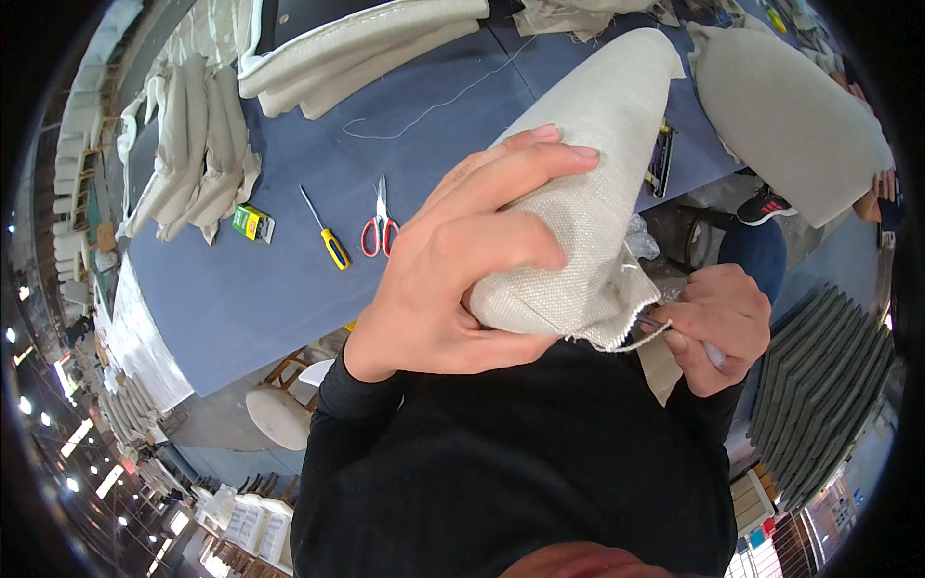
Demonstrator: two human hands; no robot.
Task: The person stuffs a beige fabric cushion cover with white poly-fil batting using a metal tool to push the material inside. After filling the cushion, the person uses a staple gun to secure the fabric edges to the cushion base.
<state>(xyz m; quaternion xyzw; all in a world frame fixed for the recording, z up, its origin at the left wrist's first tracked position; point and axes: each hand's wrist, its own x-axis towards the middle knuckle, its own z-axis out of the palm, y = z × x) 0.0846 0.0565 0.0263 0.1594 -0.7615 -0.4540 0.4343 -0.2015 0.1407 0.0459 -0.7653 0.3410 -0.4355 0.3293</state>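
At centre, the left hand [453, 265] clasps a cream woven-fabric cushion [599, 197]. The right hand [721, 323] pinches a thin dark rod [652, 321].

Pad [590, 207], 2 o'clock: coarse-woven matt cloth, rough frayed edge. Scissors [382, 213], 10 o'clock: smooth metal blades, plastic-looking grips. Tabletop [226, 308], 9 o'clock: smooth, matt.

A padded piece in beige woven fabric [602, 202] is held aslant in the air, its rounded end pointed away, while at its frayed near corner a thin dark tool [651, 321] is held just beside a pale cord [644, 341].
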